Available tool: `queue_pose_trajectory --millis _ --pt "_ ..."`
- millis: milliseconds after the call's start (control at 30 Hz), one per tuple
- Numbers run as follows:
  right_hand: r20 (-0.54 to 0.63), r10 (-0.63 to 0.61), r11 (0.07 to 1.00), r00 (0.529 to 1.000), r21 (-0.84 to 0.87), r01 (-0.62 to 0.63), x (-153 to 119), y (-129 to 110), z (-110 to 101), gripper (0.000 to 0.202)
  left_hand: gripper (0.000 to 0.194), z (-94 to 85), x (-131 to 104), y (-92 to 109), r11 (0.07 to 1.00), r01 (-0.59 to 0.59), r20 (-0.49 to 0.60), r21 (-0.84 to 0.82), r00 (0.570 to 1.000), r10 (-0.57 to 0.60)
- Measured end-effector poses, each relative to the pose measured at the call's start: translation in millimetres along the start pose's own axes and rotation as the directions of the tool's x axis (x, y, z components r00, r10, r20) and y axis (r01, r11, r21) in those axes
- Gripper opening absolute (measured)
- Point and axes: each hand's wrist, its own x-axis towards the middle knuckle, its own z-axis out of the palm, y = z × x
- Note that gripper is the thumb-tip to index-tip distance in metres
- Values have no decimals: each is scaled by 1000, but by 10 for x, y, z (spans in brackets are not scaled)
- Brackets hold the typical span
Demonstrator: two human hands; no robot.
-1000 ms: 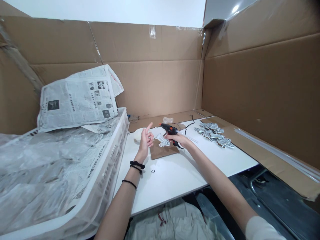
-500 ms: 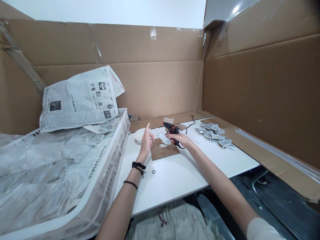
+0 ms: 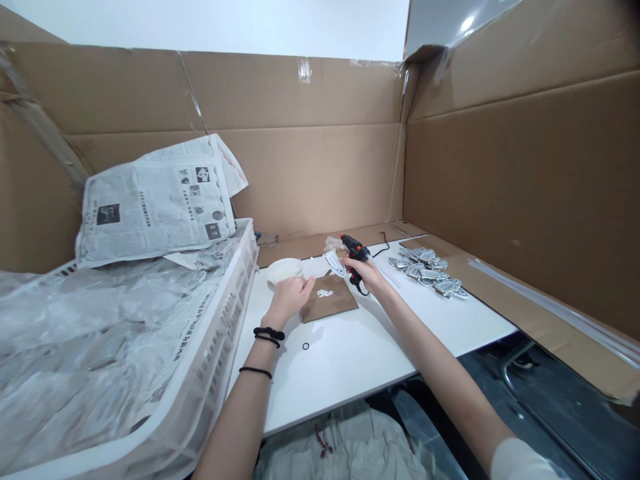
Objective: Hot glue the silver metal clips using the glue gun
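Black glue gun [image 3: 356, 252] with orange trigger sits in the right hand [image 3: 367, 272], fingers wrapped round the grip, nozzle pointing left and a little away. A small silvery-white piece [image 3: 333, 261] hangs right at the nozzle, above the far edge of the brown cardboard scrap [image 3: 336, 305]; can't tell if it touches the tip. Gun's black cord [image 3: 382, 248] runs off behind, toward the back wall.

Left hand [image 3: 291, 295] is down on the white table [image 3: 360, 353], palm down, fingers loosely curled, holding nothing. Fingertips reach the left edge of the cardboard scrap. Black bands on that wrist and forearm.

On the scrap: one small white blob or part [image 3: 325, 293], just right of the left fingertips. Detail too small to read.

Just beyond the left hand: round white disc-like object [image 3: 284, 271] on the table. Nearer the person than the left hand: small black ring [image 3: 305, 346], lying apart from everything.

Right of the gun hand: pile of silvery metal pieces [image 3: 429, 268] on the table, near the cardboard lining.

Far left: white plastic crate [image 3: 220, 347] filled with clear plastic sheeting, newspaper [image 3: 155, 207] on top at the back. Brown cardboard walls [image 3: 520, 180] enclose the bench on the back and right.
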Motion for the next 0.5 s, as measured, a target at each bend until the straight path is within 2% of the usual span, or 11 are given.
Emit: queue_pose_trajectory --millis 33,100,133,200,233,300,333,367,400,433,500 --pt "-20 0 1000 1000 24 0 9 6 -7 36 51 25 -9 -1 997 -14 -2 74 1000 14" --pt "-43 4 998 999 59 -2 25 23 -17 38 46 78 -4 -4 998 -13 -59 68 998 17" --pt "-43 6 998 999 69 -3 33 32 -21 38 48 101 11 -4 1000 -3 -100 -10 995 2" --pt "-44 1 997 999 80 2 47 48 -27 38 55 125 55 2 951 30 -148 -307 986 -79" --pt "-47 -1 997 999 83 5 51 52 -29 38 56 125 78 9 871 47 -131 -489 983 -127" --pt "-59 -2 996 998 85 7 55 52 -30 38 61 104 107 27 640 67 -45 -765 987 -156" --pt "-68 4 996 998 88 2 54 46 -30 39 65 92 109 35 562 76 -5 -824 990 -140" --pt "-75 10 995 997 95 -3 51 38 -29 39 68 82 102 42 552 84 22 -830 993 -118" --pt "-81 15 994 997 107 -6 47 27 -27 40 68 80 89 50 613 83 27 -786 995 -100" --pt "-85 13 993 996 122 -3 41 15 -23 40 65 88 72 57 715 70 5 -695 996 -92" --pt "-85 0 990 996 142 12 27 -9 -11 41 56 129 42 81 892 36 -91 -451 992 -86"
